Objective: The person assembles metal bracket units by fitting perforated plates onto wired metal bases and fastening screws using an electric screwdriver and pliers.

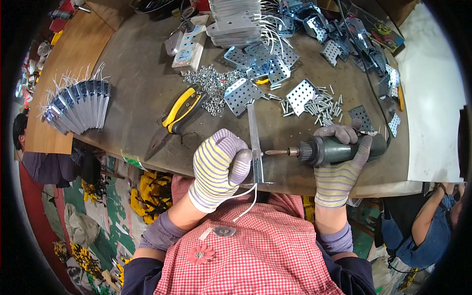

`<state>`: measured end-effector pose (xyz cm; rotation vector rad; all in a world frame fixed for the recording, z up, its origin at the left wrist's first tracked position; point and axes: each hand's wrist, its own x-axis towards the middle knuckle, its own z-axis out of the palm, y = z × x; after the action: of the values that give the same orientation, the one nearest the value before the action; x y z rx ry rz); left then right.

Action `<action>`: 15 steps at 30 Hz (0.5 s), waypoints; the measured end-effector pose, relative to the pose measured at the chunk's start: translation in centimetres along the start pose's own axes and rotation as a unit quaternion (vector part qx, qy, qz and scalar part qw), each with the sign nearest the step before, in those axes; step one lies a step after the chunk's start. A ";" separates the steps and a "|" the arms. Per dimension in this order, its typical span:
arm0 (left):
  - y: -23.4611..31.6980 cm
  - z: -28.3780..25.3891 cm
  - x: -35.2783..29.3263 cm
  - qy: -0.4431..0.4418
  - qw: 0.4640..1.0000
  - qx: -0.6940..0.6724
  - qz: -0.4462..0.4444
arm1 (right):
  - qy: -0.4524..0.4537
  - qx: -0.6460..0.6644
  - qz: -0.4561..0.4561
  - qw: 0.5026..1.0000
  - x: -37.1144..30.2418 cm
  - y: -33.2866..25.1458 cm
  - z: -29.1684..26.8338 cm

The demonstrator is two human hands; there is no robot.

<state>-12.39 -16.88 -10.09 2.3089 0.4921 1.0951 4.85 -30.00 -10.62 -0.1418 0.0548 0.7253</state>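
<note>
My left hand (221,160), in a striped knit glove, is closed on a narrow metal part (253,125) seen nearly edge-on. Two white wires (253,201) hang from the part's near end. My right hand (339,172), gloved the same way, wraps around a dark electric screwdriver (324,150) lying level above the table's front edge. Its bit (279,152) points left at a small screw on the part's side; whether the tip touches the screw I cannot tell. My left fingers hide the part's other face.
Yellow-handled pliers (179,110) lie beyond my left hand, beside a pile of nuts (214,81). Screws (322,109) and perforated metal brackets (241,94) spread further back. Wired parts (81,105) fan out at left. Stacked plates (233,29) and a power strip (189,46) stand behind; a black cord (371,88) runs right.
</note>
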 end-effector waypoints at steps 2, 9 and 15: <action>0.0 0.0 0.0 0.001 1.000 0.003 0.002 | -0.007 0.010 0.003 1.000 0.0 0.2 0.2; 0.1 0.2 0.1 -0.002 1.000 0.001 0.013 | -0.007 0.029 0.016 0.999 -0.1 0.3 0.5; 0.4 -0.2 0.3 -0.028 1.000 -0.007 0.007 | -0.007 0.021 0.016 1.000 0.0 0.3 0.3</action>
<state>-12.28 -16.99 -9.54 2.3280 0.4457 1.0351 4.68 -29.70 -10.35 -0.0968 0.0593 0.7566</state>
